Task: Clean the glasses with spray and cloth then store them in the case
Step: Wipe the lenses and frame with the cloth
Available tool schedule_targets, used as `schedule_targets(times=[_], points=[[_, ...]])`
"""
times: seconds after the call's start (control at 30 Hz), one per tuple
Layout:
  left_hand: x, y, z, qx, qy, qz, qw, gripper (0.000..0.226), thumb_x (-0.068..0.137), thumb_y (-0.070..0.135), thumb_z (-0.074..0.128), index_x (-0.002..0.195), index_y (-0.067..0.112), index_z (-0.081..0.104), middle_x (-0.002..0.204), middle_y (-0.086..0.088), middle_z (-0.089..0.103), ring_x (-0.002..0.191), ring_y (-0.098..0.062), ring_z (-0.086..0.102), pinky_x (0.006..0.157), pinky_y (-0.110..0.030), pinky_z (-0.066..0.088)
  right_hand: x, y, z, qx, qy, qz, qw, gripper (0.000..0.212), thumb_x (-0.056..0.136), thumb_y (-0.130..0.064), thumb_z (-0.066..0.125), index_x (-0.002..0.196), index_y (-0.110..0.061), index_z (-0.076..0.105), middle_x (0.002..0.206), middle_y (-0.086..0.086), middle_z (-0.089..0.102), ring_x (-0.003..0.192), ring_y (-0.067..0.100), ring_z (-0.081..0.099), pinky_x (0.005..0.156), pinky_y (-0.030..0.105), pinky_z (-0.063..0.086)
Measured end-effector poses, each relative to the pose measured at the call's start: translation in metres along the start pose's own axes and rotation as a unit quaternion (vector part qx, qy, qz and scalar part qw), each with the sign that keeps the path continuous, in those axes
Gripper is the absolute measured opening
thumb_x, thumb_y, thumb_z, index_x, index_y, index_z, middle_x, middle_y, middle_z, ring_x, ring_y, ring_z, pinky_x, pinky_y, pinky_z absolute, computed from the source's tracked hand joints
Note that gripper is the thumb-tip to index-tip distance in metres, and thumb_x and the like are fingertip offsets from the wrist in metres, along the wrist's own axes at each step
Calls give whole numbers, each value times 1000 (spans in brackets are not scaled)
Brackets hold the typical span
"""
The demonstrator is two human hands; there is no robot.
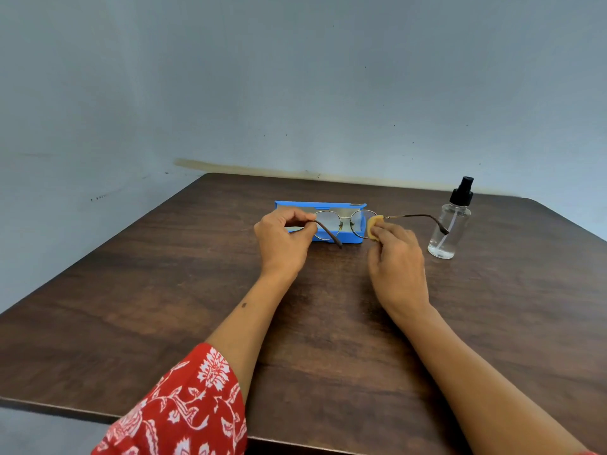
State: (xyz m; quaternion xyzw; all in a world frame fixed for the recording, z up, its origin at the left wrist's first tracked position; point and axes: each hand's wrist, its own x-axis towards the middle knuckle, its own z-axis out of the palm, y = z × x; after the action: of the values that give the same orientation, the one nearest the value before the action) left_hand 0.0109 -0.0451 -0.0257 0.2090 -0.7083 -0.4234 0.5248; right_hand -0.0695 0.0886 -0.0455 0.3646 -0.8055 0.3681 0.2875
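Head view, looking down over a dark wooden table (164, 307) set against a pale blue-grey wall (295, 77). Both forearms reach forward from the near edge; a red sleeve (184, 412) with a white floral print covers the left upper arm.

Left hand (284, 238) has its fingers curled, thumb and forefinger pinching one arm of the glasses (343, 223) near the hinge, the dark earpiece curving down towards the table beside the hand. Thin metal frames with round lenses are held up, facing away from the camera, in front of the case.

Right hand (395, 257) pinches a small yellow cloth (374, 226) against the outer edge of the right lens, where the other arm joins the frame. That arm sticks out to the right, its tip crossing in front of the bottle.

Behind the glasses a blue case (289, 205) lies open on the table. A clear spray bottle (448, 231) with a black nozzle stands upright to the right of the right hand, near it but apart.
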Motion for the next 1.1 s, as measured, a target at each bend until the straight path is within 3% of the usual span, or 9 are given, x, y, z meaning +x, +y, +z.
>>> schedule_targets(times=[0.07, 0.23, 0.4, 0.6, 0.8, 0.97, 1.1], points=[[-1, 0, 1, 1, -3, 0, 1000, 12, 71, -3, 70, 74, 9, 72, 71, 11, 64, 65, 13, 59, 69, -4, 46, 0, 2, -1, -6, 1, 15, 1000, 27, 84, 5, 54, 109, 6, 64, 112, 18, 64, 101, 36, 53, 80, 37, 45], [-1, 0, 0, 2, -2, -3, 1000, 12, 71, -3, 70, 74, 9, 73, 70, 12, 63, 65, 14, 59, 69, -5, 47, -1, -4, 3, 3, -27, -39, 999, 28, 79, 8, 59, 106, 4, 67, 114, 15, 65, 97, 34, 57, 78, 36, 49], [-1, 2, 0, -1, -3, -9, 1000, 15, 72, -2, 70, 73, 13, 72, 70, 13, 64, 65, 11, 60, 73, -11, 50, 0, -1, -3, -7, -5, 38, 999, 27, 86, 3, 52, 110, 4, 64, 116, 15, 62, 105, 33, 51, 82, 37, 44], [-2, 1, -1, 3, -3, -7, 1000, 13, 72, -1, 71, 75, 11, 72, 70, 13, 63, 66, 12, 59, 70, -5, 47, -2, -6, 2, -6, -43, -37, 998, 28, 79, 7, 58, 106, 5, 66, 114, 15, 65, 98, 35, 57, 77, 38, 49], [-2, 3, -1, 3, -7, -13, 1000, 12, 72, -1, 71, 74, 11, 72, 71, 12, 64, 65, 13, 59, 76, -14, 51, -2, -3, -3, -24, -30, 33, 999, 30, 85, 5, 50, 113, 5, 62, 119, 14, 61, 108, 32, 49, 80, 37, 45], [-2, 2, -2, 8, -3, -9, 1000, 12, 72, 0, 71, 75, 11, 72, 70, 13, 63, 66, 14, 59, 74, -13, 50, -2, -6, 2, -3, -50, -36, 998, 28, 79, 7, 59, 106, 5, 66, 114, 15, 64, 98, 34, 57, 78, 35, 48], [-2, 3, -2, 8, -6, -12, 1000, 12, 72, -1, 71, 75, 10, 73, 70, 14, 63, 66, 13, 59, 74, -12, 50, -1, -1, -1, 4, -12, 19, 1000, 27, 83, 5, 54, 107, 4, 65, 114, 16, 64, 102, 34, 53, 80, 34, 44]])
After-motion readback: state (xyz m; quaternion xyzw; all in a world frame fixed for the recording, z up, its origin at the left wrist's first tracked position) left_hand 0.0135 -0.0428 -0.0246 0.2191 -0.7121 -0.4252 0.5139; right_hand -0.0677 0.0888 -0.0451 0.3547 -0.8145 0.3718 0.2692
